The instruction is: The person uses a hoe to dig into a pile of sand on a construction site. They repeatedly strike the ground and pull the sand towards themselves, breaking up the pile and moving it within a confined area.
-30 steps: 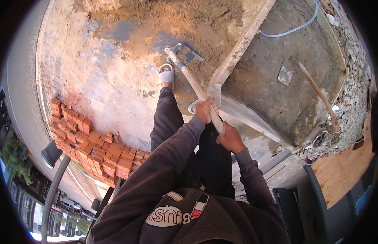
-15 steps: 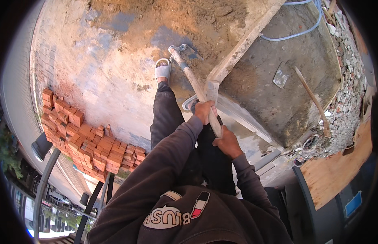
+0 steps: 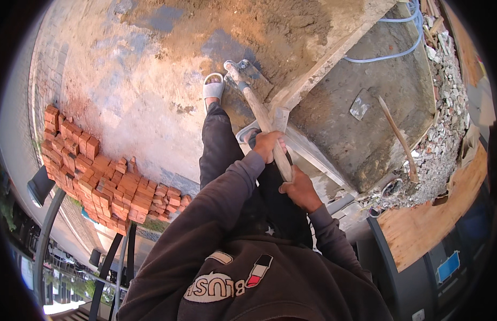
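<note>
Both of my hands are wrapped round the pale wooden handle of a hoe (image 3: 256,107). Higher on the handle is my left hand (image 3: 269,145), closed around it near a wooden board corner. My right hand (image 3: 303,190) grips the handle's end, close to my right thigh. The hoe's head (image 3: 239,74) is beyond my feet, with its flat, mud-smeared metal blade (image 3: 257,72) lying low over damp, sandy ground (image 3: 216,40). My left foot in a grey sandal (image 3: 213,88) stands just left of the head; my other sandal is partly hidden behind the handle.
Right of me, boards (image 3: 328,59) frame a bed of wet mortar (image 3: 387,80), where a second long-handled tool (image 3: 399,131) lies. A pale blue hose (image 3: 384,60) loops at its far end. Rubble (image 3: 446,107) lines the right; stacked red bricks (image 3: 98,176) stand left.
The hoe's blade has turned a little and shows more of its flat face. My hands keep the same grip on the handle. The whole view has shifted slightly.
</note>
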Motion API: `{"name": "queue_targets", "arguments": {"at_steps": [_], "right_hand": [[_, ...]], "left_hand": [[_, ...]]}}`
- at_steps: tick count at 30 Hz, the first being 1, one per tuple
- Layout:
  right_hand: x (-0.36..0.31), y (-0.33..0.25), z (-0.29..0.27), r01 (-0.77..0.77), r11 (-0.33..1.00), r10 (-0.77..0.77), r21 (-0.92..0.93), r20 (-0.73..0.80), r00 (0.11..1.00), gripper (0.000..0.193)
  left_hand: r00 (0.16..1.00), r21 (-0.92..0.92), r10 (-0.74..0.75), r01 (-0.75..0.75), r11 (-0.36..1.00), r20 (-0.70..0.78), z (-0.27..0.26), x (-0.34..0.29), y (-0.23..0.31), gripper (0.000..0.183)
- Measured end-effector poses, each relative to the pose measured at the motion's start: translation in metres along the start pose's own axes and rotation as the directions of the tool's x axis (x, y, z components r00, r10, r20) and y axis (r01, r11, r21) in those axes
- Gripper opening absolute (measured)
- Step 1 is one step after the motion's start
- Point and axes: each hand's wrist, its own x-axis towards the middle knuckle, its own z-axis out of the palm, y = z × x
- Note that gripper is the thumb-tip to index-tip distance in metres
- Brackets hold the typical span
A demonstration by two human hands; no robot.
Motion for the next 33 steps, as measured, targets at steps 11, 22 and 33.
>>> {"name": "queue_targets", "arguments": {"at_steps": [11,22,33], "right_hand": [[-0.039,-0.076,-0.033,-0.052,0.921,0.015,0.386,0.099,0.995,0.035],[-0.150,-0.011,-0.093,0.062,0.899,-0.136,0.433,0.141,0.981,0.052],[-0.237,0.294,-0.018,0.028,0.866,0.050,0.499,-0.142,0.989,0.037]], "left_hand": [[0.950,-0.090,0.021,0.007,0.996,0.313,0.000,-0.031,0.045,0.062],[0.874,-0.265,0.440,-0.383,0.885,0.206,0.040,-0.047,0.119,0.073],[0.931,0.028,0.152,-0.171,0.985,0.331,0.119,-0.124,-0.109,0.014]]}}
